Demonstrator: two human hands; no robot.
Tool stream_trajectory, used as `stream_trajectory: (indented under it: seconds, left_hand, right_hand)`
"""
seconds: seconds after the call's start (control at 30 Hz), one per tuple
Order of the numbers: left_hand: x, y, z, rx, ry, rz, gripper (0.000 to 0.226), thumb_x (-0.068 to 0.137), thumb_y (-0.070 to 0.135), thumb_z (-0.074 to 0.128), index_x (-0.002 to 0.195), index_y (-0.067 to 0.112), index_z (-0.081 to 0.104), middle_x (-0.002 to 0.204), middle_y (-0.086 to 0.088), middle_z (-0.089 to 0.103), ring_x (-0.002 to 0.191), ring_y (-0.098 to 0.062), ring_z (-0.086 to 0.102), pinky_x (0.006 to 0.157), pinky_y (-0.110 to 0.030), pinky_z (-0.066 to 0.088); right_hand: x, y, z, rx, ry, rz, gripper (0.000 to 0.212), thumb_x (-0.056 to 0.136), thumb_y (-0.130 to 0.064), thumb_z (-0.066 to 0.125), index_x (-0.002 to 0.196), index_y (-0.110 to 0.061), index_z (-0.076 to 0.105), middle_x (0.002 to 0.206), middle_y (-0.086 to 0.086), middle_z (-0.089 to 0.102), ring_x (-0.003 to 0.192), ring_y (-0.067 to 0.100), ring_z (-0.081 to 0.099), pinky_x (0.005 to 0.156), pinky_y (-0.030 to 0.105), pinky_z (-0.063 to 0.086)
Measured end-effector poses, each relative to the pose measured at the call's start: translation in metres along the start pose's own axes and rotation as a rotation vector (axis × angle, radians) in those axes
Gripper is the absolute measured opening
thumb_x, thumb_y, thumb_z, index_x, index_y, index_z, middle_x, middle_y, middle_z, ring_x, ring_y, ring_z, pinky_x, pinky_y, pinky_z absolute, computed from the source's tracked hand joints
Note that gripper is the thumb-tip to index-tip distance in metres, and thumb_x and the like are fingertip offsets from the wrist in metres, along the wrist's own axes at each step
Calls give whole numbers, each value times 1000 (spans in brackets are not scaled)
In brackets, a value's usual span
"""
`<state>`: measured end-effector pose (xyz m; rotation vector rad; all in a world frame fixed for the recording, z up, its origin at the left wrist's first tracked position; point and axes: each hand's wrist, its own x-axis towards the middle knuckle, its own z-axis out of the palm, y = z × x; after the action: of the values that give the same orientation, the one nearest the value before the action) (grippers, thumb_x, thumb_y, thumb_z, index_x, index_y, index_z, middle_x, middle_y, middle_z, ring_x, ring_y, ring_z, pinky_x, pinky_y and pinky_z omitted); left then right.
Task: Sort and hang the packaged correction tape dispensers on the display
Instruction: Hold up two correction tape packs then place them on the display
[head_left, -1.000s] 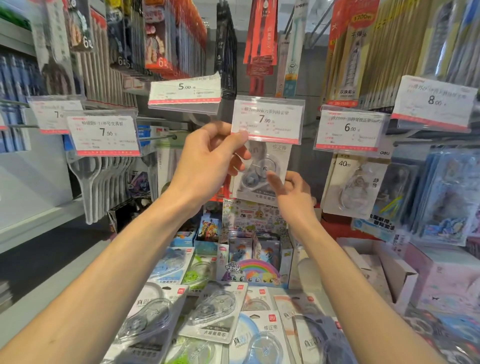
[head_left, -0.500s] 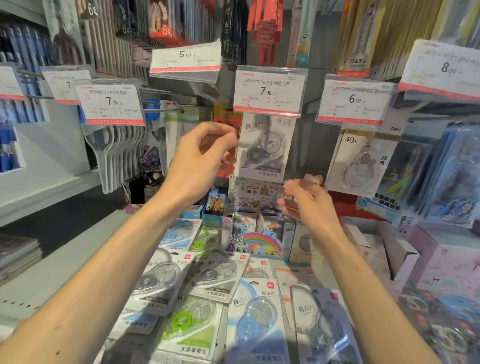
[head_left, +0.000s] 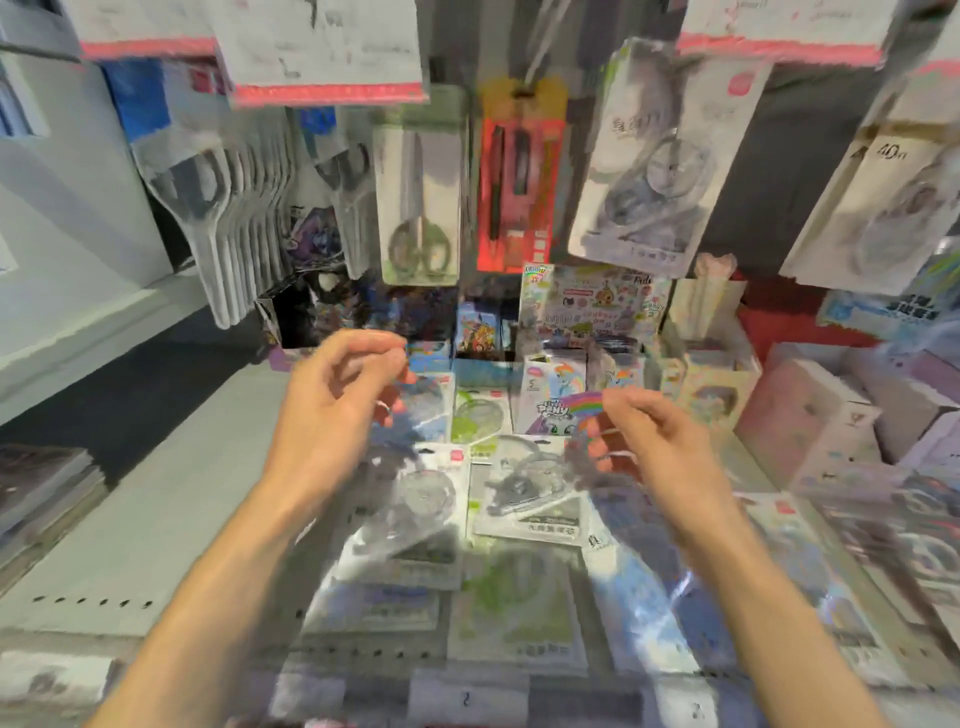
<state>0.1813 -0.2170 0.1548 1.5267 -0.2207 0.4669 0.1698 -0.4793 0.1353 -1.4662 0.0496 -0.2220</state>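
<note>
Clear glossy plastic blister packs on white card backing, lying below the empty bare hands, are catching glare. Grey hanging correction tape pack above the right hand is showing shiny film over paper card. Pale grey shelf surface beside the left hand is looking matt, smooth.

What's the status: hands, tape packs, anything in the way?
Both hands, left hand and right hand, empty, fingers loosely curled. Hung pack on hook; loose packs below. Nothing blocking.

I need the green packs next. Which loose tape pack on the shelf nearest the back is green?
The green pack, between the blue pack and the rainbow box; its neighbours in front are grey.
</note>
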Motion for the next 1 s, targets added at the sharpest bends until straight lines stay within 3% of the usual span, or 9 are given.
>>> stream_trajectory:
  seconds: [0.23, 0.3, 0.4, 0.47, 0.6, 0.7, 0.8, 0.9, 1.0]
  left_hand:
    - [25, -63, -65, 247, -106, -267, 12, 97, 11, 65, 89, 20, 70, 67, 3, 69, 49, 0, 57, 50, -14, 47]
    - [27, -80, -73, 455, -203, -326, 9, 93, 20, 67, 86, 24, 71, 67, 11, 71, 50, 6, 57, 53, -19, 45]
    - [27, -96, -77, 696, -355, -331, 10, 88, 36, 72, 82, 28, 71, 72, 16, 70, 68, 4, 61, 61, -20, 41]
    - [27, -101, -74, 713, -401, -366, 19, 85, 45, 73, 81, 27, 70, 75, 15, 70, 75, -2, 63, 60, -21, 41]
    - [27, -108, -64, 667, -405, -450, 22, 82, 45, 76, 79, 25, 67, 64, 16, 59, 67, -8, 58, 57, -23, 38]
    - [29, -113, -63, 474, -397, -460, 20, 84, 35, 81, 80, 21, 66, 55, 16, 52, 57, -6, 51, 60, -21, 41]
    - [34, -108, -64, 273, -382, -416, 21, 83, 34, 80, 82, 22, 63, 49, 16, 55, 43, 2, 47, 46, -9, 36]
    - [39, -103, -63, 107, -320, -377, 24, 72, 52, 75, 79, 31, 65, 51, 10, 55, 41, -6, 39, 42, -16, 27]
    - [43, -98, -59, 11, -305, -398, 13, 77, 45, 79, 80, 33, 73, 64, 3, 68, 48, -7, 50, 48, -22, 36]
  right_hand:
    - [5, 39, 68, -156, -54, 1, 9, 102, -12, 62, 95, -12, 67, 64, -2, 71, 53, 8, 60, 50, 19, 49]
    - [14, 52, 81, -331, -69, -33, 11, 99, -15, 64, 91, -19, 70, 71, -2, 71, 56, 4, 59, 52, 19, 49]
    - [29, 66, 95, -703, -89, -80, 10, 94, -25, 64, 87, -26, 71, 77, -9, 74, 63, -1, 62, 66, 28, 52]
    - [36, 72, 101, -876, -115, -103, 8, 95, -31, 65, 88, -29, 69, 74, -11, 73, 67, 0, 65, 68, 31, 53]
    - [41, 76, 104, -1082, -169, -111, 14, 95, -39, 69, 101, -28, 67, 79, -11, 68, 76, 12, 64, 67, 32, 49]
    - [44, 74, 103, -960, -159, -68, 11, 94, -32, 73, 103, -26, 70, 73, -10, 67, 65, 7, 61, 64, 28, 45]
    - [46, 61, 103, -565, -114, 39, 8, 92, -21, 77, 100, -21, 75, 79, -1, 69, 62, 13, 61, 65, 35, 55]
    - [48, 45, 105, -346, -116, 25, 6, 91, -16, 79, 97, -16, 78, 73, -6, 73, 60, 9, 64, 58, 21, 55]
    - [51, 34, 111, -229, -84, -34, 6, 93, -14, 76, 99, -13, 78, 76, 6, 70, 68, 12, 64, 66, 27, 57]
